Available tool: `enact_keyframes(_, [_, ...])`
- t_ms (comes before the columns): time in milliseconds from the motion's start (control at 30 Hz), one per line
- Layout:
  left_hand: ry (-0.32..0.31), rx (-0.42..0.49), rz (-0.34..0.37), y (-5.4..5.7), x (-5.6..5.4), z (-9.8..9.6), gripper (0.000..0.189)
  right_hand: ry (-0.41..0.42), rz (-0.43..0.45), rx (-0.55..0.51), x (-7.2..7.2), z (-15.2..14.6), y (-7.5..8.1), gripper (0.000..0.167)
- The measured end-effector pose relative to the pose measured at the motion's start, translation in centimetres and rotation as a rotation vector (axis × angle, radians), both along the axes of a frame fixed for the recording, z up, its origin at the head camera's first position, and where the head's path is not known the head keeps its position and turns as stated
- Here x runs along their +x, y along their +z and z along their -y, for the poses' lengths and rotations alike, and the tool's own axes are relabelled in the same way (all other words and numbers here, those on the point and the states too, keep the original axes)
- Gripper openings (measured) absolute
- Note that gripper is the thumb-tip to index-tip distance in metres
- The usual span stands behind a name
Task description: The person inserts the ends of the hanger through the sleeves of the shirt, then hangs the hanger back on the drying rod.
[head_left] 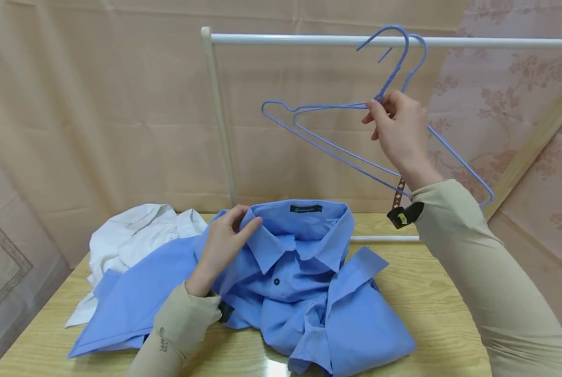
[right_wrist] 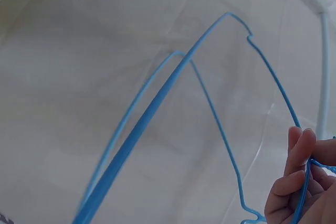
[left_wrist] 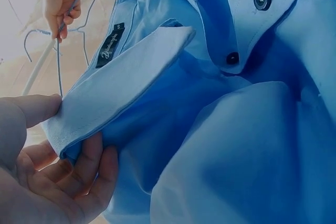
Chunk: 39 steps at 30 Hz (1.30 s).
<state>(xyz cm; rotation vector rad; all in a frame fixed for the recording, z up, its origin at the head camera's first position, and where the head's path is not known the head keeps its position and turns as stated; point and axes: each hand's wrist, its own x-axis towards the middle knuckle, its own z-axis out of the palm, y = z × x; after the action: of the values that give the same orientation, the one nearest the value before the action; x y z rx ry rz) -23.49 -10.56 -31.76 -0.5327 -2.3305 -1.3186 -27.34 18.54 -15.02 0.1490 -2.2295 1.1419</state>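
Observation:
A blue button-up shirt (head_left: 290,272) lies crumpled on the table, its collar standing up with a black label inside. My left hand (head_left: 224,241) pinches one side of the collar; in the left wrist view, the collar flap (left_wrist: 126,85) lies between thumb and fingers. Up near the rail, my right hand (head_left: 401,131) grips a blue wire hanger (head_left: 394,68) just below its hook. That hook stands in front of the rail in the head view. A second blue hanger (head_left: 419,47) hangs on the rail right behind it, partly hidden by the hand.
A white rail (head_left: 300,40) on a white post (head_left: 222,115) runs across the back. White garments (head_left: 139,235) lie bunched at the back left of the wooden table (head_left: 441,303). Beige curtains (head_left: 121,104) hang behind, and a lower white bar (head_left: 384,239) crosses near the table's back.

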Motion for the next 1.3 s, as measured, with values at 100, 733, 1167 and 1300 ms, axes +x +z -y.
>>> enact_keyframes(100, [-0.004, -0.002, 0.001, 0.0, 0.0, 0.0, 0.024, 0.018, -0.020, -0.054, 0.5, 0.0, -0.7, 0.017])
enact_keyframes(733, [-0.007, 0.021, -0.015, 0.6, 0.2, -0.1, 0.025, 0.079, -0.101, -0.275, 3.6, -0.4, -4.7, 0.024])
enact_keyframes(1167, [0.013, 0.012, -0.032, 0.9, 0.4, -0.2, 0.024, 0.532, -0.277, -0.815, 5.5, 1.0, -3.9, 0.039])
enact_keyframes(1300, [0.022, 0.005, -0.034, 0.9, 0.5, -0.3, 0.023, 0.634, -0.250, -0.945, 5.5, 1.7, -3.6, 0.042])
